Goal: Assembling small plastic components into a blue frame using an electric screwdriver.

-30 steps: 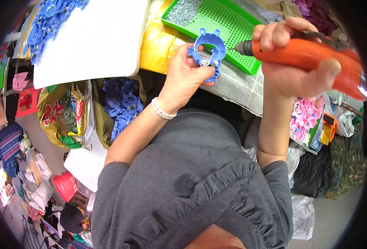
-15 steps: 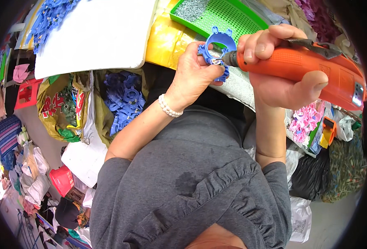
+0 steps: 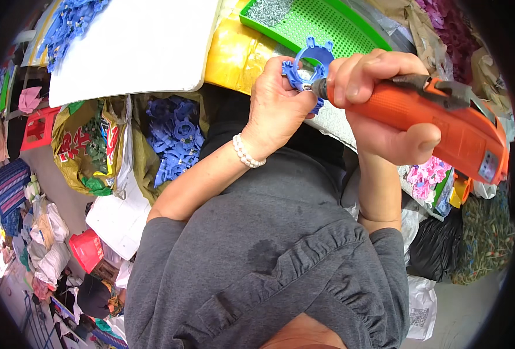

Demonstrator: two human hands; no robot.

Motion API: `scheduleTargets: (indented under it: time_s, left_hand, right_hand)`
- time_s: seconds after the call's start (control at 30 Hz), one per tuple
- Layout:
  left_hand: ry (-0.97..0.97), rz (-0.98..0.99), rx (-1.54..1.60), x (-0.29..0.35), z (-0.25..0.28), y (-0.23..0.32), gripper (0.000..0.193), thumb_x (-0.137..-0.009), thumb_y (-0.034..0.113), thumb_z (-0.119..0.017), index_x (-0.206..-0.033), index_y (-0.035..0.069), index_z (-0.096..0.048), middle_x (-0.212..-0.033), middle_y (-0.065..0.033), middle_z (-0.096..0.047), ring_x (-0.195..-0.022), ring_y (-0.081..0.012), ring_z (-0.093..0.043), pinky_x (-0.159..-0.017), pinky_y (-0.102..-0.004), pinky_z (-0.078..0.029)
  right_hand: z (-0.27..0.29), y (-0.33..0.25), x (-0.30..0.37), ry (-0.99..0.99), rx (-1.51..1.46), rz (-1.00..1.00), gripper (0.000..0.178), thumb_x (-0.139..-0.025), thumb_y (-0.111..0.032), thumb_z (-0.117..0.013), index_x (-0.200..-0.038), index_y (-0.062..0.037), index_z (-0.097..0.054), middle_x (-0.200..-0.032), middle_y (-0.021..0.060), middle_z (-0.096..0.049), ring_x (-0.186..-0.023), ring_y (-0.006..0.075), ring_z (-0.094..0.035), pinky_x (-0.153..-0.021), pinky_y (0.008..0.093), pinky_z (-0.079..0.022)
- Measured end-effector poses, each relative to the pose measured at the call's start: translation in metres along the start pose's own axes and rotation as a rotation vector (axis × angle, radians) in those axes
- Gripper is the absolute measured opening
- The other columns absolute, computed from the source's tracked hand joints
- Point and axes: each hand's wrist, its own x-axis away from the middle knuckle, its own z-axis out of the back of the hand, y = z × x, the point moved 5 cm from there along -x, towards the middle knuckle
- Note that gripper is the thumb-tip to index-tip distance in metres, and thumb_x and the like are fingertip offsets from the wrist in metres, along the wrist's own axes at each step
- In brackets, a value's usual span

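Observation:
My left hand (image 3: 280,102) pinches a blue plastic ring-shaped part (image 3: 314,55) with small tabs along its rim. An orange electric screwdriver (image 3: 437,113) is gripped in my right hand (image 3: 382,96), its body slanting down to the right. The tool's dark nose meets the lower part of the blue piece, close to my left thumb; the exact contact spot is too small to make out. Just beyond both hands lies a green perforated tray (image 3: 350,29), with a pile of small silver screws (image 3: 269,11) in its left corner.
A white board (image 3: 135,46) spans the upper left, with blue parts (image 3: 74,26) heaped on its far edge. Below it stands an open sack of blue parts (image 3: 176,139) beside a bag of green pieces (image 3: 97,145). Pink parts (image 3: 429,177) lie to the right, above a black bag (image 3: 437,244).
The screwdriver's rear end has swung downward while its nose stays at the blue part. Both the part and my left hand have shifted slightly right.

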Motion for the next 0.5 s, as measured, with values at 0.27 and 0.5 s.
scheduleTargets:
  time_s: [0.27, 0.5]
  left_hand:
    - [-0.037, 0.018, -0.094, 0.002, 0.009, 0.006, 0.035, -0.077, 0.004, -0.065, -0.104, 0.003, -0.044, -0.084, -0.0044, -0.059, -0.070, -0.0109, -0.060, -0.055, -0.0241, -0.051]
    - [-0.105, -0.021, -0.064, 0.040, 0.045, 0.023, 0.047, -0.073, -0.002, -0.060, -0.115, 0.003, -0.040, -0.092, -0.0118, -0.059, -0.074, -0.0144, -0.060, -0.058, -0.0261, -0.053]
  right_hand:
    - [-0.001, 0.007, -0.002, -0.219, -0.087, 0.146, 0.081, -0.072, -0.073, -0.049, -0.110, -0.0014, -0.051, -0.080, 0.0053, -0.053, -0.068, 0.0188, -0.050, -0.067, 0.0362, -0.040]
    - [0.021, -0.033, -0.002, -0.120, -0.035, 0.103, 0.083, -0.065, -0.074, -0.052, -0.110, -0.0046, -0.057, -0.078, 0.0016, -0.050, -0.069, 0.0147, -0.045, -0.071, 0.0351, -0.034]
